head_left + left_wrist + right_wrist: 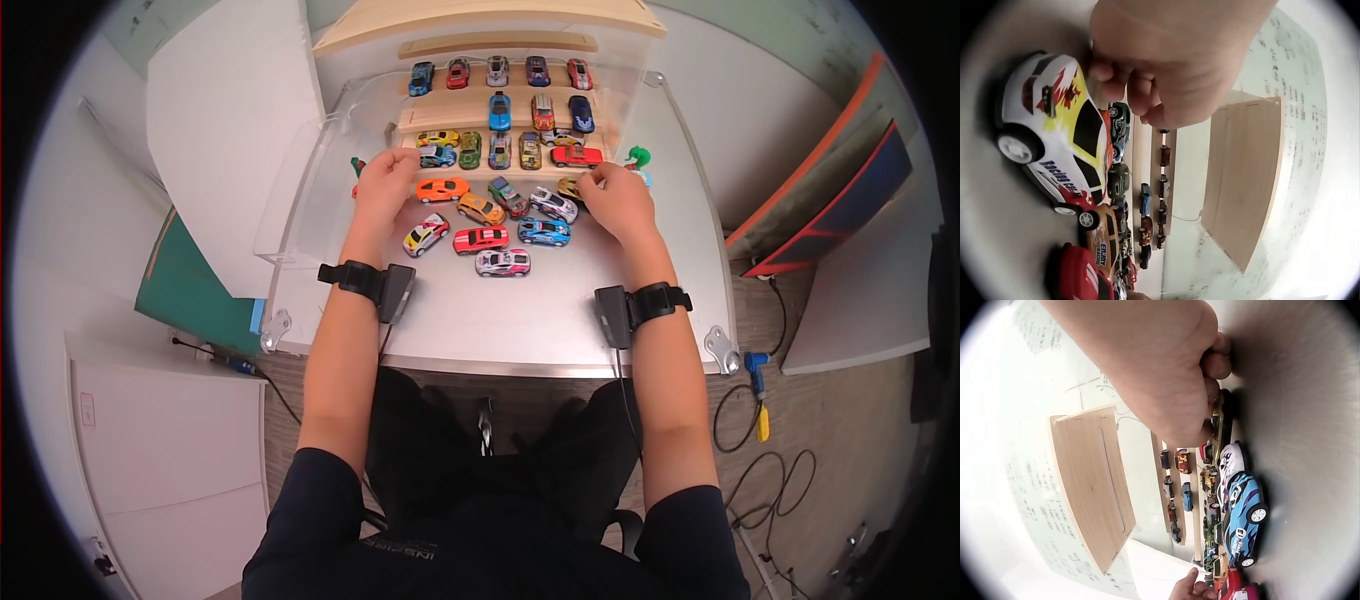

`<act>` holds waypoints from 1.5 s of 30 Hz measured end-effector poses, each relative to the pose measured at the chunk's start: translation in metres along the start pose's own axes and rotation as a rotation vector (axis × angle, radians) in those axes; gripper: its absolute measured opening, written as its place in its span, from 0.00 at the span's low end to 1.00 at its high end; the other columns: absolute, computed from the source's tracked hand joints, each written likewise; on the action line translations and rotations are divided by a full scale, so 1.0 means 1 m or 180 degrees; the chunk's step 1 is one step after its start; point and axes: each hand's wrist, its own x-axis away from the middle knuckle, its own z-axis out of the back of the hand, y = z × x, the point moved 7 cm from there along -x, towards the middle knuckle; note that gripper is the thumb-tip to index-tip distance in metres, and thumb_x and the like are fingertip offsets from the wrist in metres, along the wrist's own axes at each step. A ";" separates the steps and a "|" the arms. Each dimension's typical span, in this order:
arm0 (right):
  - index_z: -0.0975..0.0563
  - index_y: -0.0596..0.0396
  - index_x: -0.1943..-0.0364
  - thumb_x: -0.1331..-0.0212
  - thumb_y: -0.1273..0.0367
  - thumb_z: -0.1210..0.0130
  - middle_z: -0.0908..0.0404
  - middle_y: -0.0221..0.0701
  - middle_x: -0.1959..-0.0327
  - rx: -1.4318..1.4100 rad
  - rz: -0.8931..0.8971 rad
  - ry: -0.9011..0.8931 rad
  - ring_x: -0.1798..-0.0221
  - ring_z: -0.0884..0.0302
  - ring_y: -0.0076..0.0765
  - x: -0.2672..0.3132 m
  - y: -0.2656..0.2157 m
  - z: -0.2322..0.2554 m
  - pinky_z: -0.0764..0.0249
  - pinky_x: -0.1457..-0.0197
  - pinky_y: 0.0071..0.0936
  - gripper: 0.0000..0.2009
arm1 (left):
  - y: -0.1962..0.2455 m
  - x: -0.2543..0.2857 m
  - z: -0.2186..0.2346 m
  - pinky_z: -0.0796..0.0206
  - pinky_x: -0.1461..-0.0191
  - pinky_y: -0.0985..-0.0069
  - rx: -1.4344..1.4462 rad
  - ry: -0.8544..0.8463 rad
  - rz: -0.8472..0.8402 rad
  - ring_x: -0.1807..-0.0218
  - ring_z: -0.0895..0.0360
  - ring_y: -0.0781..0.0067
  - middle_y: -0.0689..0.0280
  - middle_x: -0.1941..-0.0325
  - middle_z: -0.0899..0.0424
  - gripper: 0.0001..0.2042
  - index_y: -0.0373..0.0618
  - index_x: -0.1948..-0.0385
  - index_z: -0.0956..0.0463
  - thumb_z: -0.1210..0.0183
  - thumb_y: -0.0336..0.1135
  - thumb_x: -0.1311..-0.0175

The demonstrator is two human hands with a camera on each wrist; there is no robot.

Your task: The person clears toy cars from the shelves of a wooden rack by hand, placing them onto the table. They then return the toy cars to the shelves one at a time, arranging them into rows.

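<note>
My left hand (388,182) has its fingers curled at the left end of a blue car (437,156) on the lowest wooden step, and pinches that end. In the left wrist view the fingers of this hand (1166,62) cover part of the same car (1120,128). On the right, my right hand (620,200) pinches the end of a dark yellow car (569,188) in front of the step. The right wrist view has the curled hand (1166,375) over that car (1225,422), its far end hidden.
Several loose cars, among them an orange one (442,189), a red one (481,239) and a white-pink one (503,263), lie on the metal table (450,325) between the forearms. Stepped wooden shelves (450,108) with rows of cars stand behind, between clear side panels.
</note>
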 end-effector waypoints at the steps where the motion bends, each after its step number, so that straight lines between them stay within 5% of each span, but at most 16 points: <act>1: 0.16 0.53 0.67 0.43 0.56 0.46 0.13 0.39 0.68 0.0002 0.0022 -0.0012 0.62 0.16 0.47 0.000 -0.001 0.000 0.22 0.57 0.41 0.15 | 0.002 -0.001 0.000 0.42 0.72 0.87 -0.0084 -0.0019 -0.0192 0.75 0.33 0.90 0.79 0.76 0.26 0.09 0.42 0.58 0.18 0.39 0.35 0.34; 11: 0.16 0.53 0.67 0.44 0.55 0.45 0.14 0.40 0.69 0.0017 -0.0028 -0.0012 0.62 0.15 0.48 -0.001 0.003 0.000 0.22 0.57 0.40 0.16 | 0.006 -0.003 0.002 0.35 0.68 0.82 -0.0926 0.0139 -0.0688 0.72 0.30 0.87 0.76 0.75 0.24 0.12 0.39 0.56 0.19 0.37 0.34 0.37; 24: 0.16 0.54 0.66 0.43 0.55 0.45 0.13 0.42 0.68 0.0039 -0.0005 -0.0026 0.61 0.15 0.48 -0.002 0.002 0.000 0.22 0.56 0.41 0.17 | 0.014 -0.001 0.003 0.35 0.68 0.83 -0.0746 0.0092 -0.0748 0.73 0.30 0.87 0.75 0.75 0.23 0.12 0.39 0.56 0.18 0.36 0.33 0.38; 27: 0.16 0.54 0.66 0.42 0.54 0.45 0.13 0.41 0.68 -0.0018 0.0027 -0.0023 0.61 0.15 0.48 -0.001 0.001 0.000 0.22 0.56 0.40 0.18 | 0.019 -0.006 0.002 0.30 0.62 0.79 -0.0798 0.0107 -0.0965 0.68 0.25 0.82 0.71 0.71 0.20 0.13 0.39 0.55 0.18 0.36 0.35 0.39; 32: 0.16 0.55 0.66 0.41 0.52 0.44 0.15 0.41 0.71 -0.0063 -0.0023 -0.0012 0.65 0.16 0.46 -0.001 0.003 0.000 0.23 0.59 0.39 0.19 | 0.052 0.005 -0.016 0.29 0.45 0.63 -0.1990 0.0115 -0.2343 0.51 0.19 0.56 0.57 0.58 0.16 0.17 0.42 0.54 0.17 0.35 0.37 0.45; 38: 0.16 0.55 0.66 0.40 0.51 0.44 0.15 0.40 0.71 -0.0106 -0.0031 -0.0025 0.65 0.16 0.45 0.001 -0.001 0.003 0.23 0.59 0.39 0.20 | 0.066 0.000 -0.035 0.36 0.43 0.58 -0.3152 -0.0038 -0.2226 0.46 0.22 0.55 0.61 0.50 0.16 0.18 0.46 0.55 0.17 0.35 0.41 0.47; 45: 0.17 0.55 0.67 0.38 0.49 0.44 0.16 0.40 0.72 -0.0035 0.0019 0.0050 0.66 0.17 0.44 -0.001 0.003 -0.001 0.24 0.60 0.38 0.22 | 0.058 -0.003 -0.032 0.39 0.43 0.58 -0.3224 -0.0077 -0.2161 0.44 0.23 0.57 0.62 0.49 0.16 0.21 0.49 0.50 0.18 0.35 0.43 0.47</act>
